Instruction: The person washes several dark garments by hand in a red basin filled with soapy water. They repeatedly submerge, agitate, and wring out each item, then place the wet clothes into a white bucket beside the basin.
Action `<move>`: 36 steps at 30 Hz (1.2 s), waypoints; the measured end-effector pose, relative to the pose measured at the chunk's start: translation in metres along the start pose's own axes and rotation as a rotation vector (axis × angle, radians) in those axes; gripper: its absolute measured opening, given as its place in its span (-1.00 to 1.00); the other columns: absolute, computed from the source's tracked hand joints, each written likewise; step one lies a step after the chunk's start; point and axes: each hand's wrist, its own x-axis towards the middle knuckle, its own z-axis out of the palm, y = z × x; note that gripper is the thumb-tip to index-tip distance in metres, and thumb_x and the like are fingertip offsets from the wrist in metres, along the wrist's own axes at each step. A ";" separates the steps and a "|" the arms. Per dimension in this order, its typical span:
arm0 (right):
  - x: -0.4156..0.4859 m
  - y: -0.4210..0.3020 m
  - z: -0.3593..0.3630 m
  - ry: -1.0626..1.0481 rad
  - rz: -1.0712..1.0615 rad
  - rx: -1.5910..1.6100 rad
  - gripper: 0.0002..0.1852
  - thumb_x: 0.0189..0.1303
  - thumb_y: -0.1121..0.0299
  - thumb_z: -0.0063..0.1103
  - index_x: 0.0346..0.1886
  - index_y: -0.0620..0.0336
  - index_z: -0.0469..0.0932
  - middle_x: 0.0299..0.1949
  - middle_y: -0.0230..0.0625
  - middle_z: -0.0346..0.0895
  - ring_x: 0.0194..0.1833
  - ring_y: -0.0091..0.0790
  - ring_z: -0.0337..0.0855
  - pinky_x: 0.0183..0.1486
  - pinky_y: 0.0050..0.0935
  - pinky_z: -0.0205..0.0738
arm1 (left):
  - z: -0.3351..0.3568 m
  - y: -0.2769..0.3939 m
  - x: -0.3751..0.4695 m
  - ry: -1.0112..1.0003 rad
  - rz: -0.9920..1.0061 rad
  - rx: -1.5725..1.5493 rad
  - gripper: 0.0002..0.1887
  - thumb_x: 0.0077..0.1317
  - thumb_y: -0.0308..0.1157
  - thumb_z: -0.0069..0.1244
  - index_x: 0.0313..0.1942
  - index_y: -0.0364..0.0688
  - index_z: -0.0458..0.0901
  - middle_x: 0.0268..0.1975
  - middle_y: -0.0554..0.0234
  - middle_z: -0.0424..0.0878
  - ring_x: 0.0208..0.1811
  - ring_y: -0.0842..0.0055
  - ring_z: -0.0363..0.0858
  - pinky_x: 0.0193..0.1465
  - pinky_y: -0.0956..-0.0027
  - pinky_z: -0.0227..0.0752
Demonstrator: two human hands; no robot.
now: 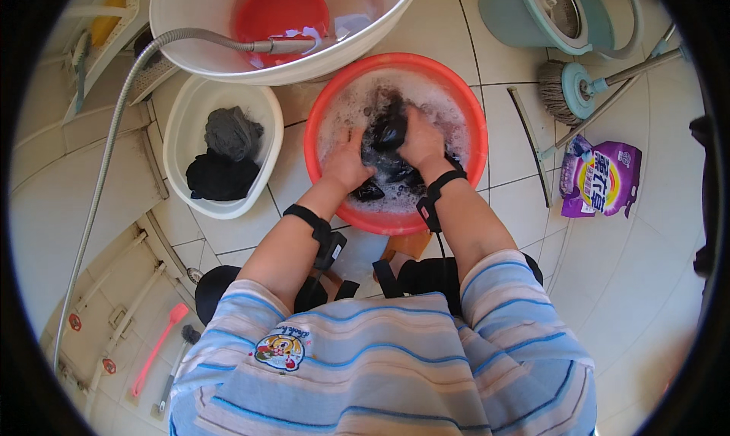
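Note:
A round red plastic basin of sudsy water stands on the floor before me, with wet black cloth partly under the foam. My right hand grips a bunched, shiny part of the cloth near the basin's middle. To its left, my left hand is in the suds with its fingers spread, at the cloth's left edge; whether it holds any of it is unclear. In an oval white basin on the left lie a dark grey cloth and a black cloth.
A large white tub holding a red plastic dipper and a shower head with a metal hose stands beyond. At right are a teal mop bucket, a mop, a floor squeegee and a purple detergent bag.

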 end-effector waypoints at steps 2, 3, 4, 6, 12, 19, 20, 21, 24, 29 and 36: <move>0.003 0.005 -0.008 -0.010 0.188 0.038 -0.31 -0.16 0.33 0.53 0.16 0.13 0.49 -0.03 -0.03 0.68 0.01 0.13 0.69 0.11 -0.02 0.56 | -0.002 0.000 -0.010 0.082 0.024 0.005 0.10 0.00 -0.31 0.43 0.53 -0.04 0.10 0.54 -0.20 0.09 0.52 -0.07 0.18 0.53 0.10 0.20; 0.003 0.005 -0.013 -0.013 0.271 0.039 -0.36 -0.15 0.32 0.53 0.12 0.13 0.56 -0.07 -0.07 0.71 -0.01 0.15 0.69 0.11 -0.02 0.55 | -0.005 0.000 -0.014 0.128 0.036 0.003 0.10 0.00 -0.32 0.42 0.53 -0.05 0.10 0.55 -0.18 0.04 0.54 -0.06 0.14 0.55 0.11 0.18; 0.000 0.005 -0.018 -0.012 0.226 0.122 -0.42 -0.14 0.33 0.51 0.07 0.14 0.59 -0.08 -0.07 0.70 0.02 0.14 0.68 0.12 -0.03 0.54 | -0.007 0.000 -0.018 0.132 0.043 -0.051 0.11 -0.01 -0.31 0.43 0.53 -0.04 0.10 0.56 -0.17 0.03 0.55 -0.05 0.13 0.55 0.11 0.16; -0.015 0.004 -0.032 -0.034 0.167 0.255 -0.53 -0.12 0.35 0.48 -0.03 0.14 0.65 -0.08 -0.07 0.69 0.07 0.10 0.66 0.15 -0.06 0.52 | -0.012 0.002 -0.026 0.128 0.017 -0.163 0.11 -0.01 -0.31 0.44 0.53 -0.02 0.11 0.57 -0.14 0.01 0.58 -0.04 0.09 0.57 0.11 0.14; -0.087 -0.014 -0.088 0.410 -0.202 0.567 -0.50 -0.17 0.51 0.47 -0.02 0.30 0.65 -0.01 -0.13 0.61 0.09 -0.03 0.62 0.22 -0.27 0.47 | -0.033 0.030 -0.049 0.235 0.273 -0.281 0.28 -0.13 -0.20 0.51 0.57 -0.05 -0.01 0.60 -0.14 -0.08 0.59 -0.05 0.02 0.60 0.04 0.04; -0.159 -0.028 -0.151 0.355 -0.200 1.570 -0.40 -0.06 0.73 0.27 0.17 0.31 0.49 0.10 -0.22 0.61 0.09 -0.30 0.65 0.25 -0.32 0.48 | -0.048 0.081 -0.063 0.291 0.655 -0.383 0.51 -0.34 -0.08 0.60 0.58 -0.08 -0.13 0.62 -0.09 -0.12 0.63 -0.01 -0.10 0.63 -0.15 -0.19; -0.165 -0.029 -0.159 0.386 -0.225 1.650 -0.41 -0.04 0.74 0.26 0.17 0.32 0.48 0.08 -0.23 0.62 0.08 -0.31 0.65 0.23 -0.33 0.50 | -0.048 0.084 -0.066 0.301 0.698 -0.375 0.53 -0.37 -0.05 0.61 0.57 -0.11 -0.14 0.61 -0.11 -0.12 0.64 0.00 -0.11 0.63 -0.18 -0.24; -0.170 -0.030 -0.168 0.412 -0.248 1.737 -0.43 -0.01 0.75 0.25 0.17 0.33 0.48 0.06 -0.24 0.63 0.07 -0.31 0.66 0.20 -0.34 0.52 | -0.047 0.086 -0.069 0.308 0.675 -0.360 0.54 -0.38 -0.04 0.61 0.57 -0.11 -0.14 0.61 -0.12 -0.12 0.64 0.00 -0.11 0.63 -0.18 -0.25; -0.189 -0.032 -0.190 0.405 -0.253 1.864 -0.45 0.15 0.59 0.11 0.28 0.36 0.44 0.19 -0.10 0.59 0.18 -0.12 0.62 0.32 -0.15 0.46 | -0.044 0.091 -0.079 0.301 0.619 -0.304 0.51 -0.32 -0.01 0.60 0.57 -0.12 -0.14 0.60 -0.15 -0.11 0.64 0.00 -0.13 0.63 -0.19 -0.27; -0.222 -0.046 -0.212 0.292 -0.306 2.183 -0.43 0.28 0.33 0.00 0.37 0.33 0.40 0.31 -0.02 0.51 0.32 0.03 0.50 0.45 0.03 0.31 | -0.031 0.116 -0.078 0.432 0.650 -0.398 0.31 -0.04 -0.09 0.48 0.57 -0.13 -0.15 0.60 -0.17 -0.10 0.64 0.00 -0.11 0.60 -0.13 -0.13; -0.243 -0.039 -0.228 0.219 -0.406 2.193 -0.35 0.31 0.20 -0.02 0.45 0.28 0.33 0.43 -0.02 0.37 0.41 0.11 0.38 0.46 0.15 0.28 | -0.031 0.140 -0.062 0.387 0.665 -0.698 -0.28 0.16 -0.35 0.31 0.32 -0.24 0.38 0.10 -0.08 0.67 0.16 0.04 0.63 0.27 0.14 0.41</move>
